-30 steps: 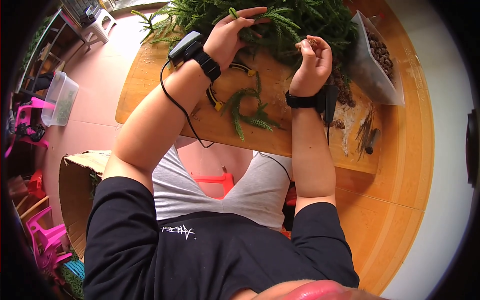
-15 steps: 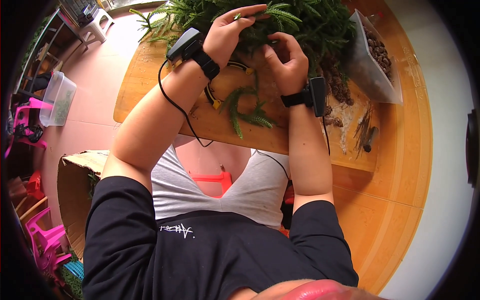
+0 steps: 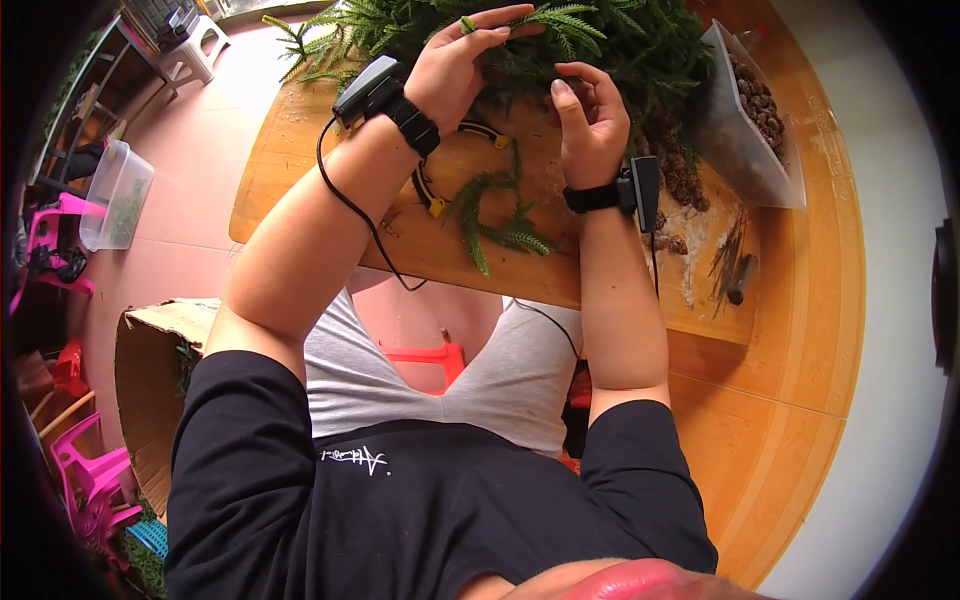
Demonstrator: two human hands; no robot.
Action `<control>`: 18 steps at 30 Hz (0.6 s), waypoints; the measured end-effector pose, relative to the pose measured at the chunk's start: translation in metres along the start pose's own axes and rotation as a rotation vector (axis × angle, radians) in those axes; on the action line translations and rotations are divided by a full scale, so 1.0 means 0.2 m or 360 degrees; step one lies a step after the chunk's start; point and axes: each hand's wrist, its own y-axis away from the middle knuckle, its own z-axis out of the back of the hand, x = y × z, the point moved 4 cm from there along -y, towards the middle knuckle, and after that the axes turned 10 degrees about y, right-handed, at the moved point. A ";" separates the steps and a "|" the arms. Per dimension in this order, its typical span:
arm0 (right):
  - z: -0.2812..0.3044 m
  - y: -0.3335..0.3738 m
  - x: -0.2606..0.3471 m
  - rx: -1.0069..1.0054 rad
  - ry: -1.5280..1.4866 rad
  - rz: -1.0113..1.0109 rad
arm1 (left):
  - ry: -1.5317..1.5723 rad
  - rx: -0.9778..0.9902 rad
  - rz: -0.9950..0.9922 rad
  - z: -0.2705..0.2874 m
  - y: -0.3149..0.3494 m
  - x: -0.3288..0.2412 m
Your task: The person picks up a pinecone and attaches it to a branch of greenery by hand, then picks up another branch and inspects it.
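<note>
My left hand (image 3: 457,72) is closed on a green needled sprig (image 3: 568,28), pinching its stem between thumb and fingers; the leafy end points right. To the right, my right hand (image 3: 596,118) is raised with its fingers loosely curled and a gap between thumb and index finger. Nothing shows in it, though its palm side is partly hidden. Behind both hands lies a large heap of similar green branches (image 3: 650,50). A curved black tool with yellow ends (image 3: 432,200) lies below my left wrist, partly covered. Nearer me, a loose green branch (image 3: 490,230) rests on the wooden board (image 3: 330,190).
A clear plastic bin (image 3: 745,165) of brown cones stands at the right, with loose cones (image 3: 682,180) and dark twigs (image 3: 728,265) beside it. An open cardboard box (image 3: 150,390) sits by my left side. Thin cables hang from both wrist devices. Pink stools (image 3: 95,465) stand at far left.
My right hand has moved slightly right, away from the left hand, and its thumb has lifted. The left hand stays nearly in place, still pinching the sprig.
</note>
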 end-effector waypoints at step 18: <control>0.02 0.00 0.02 -0.0101 0.0183 0.0102 | -0.0291 -0.0097 -0.0091 0.07 -0.02 0.02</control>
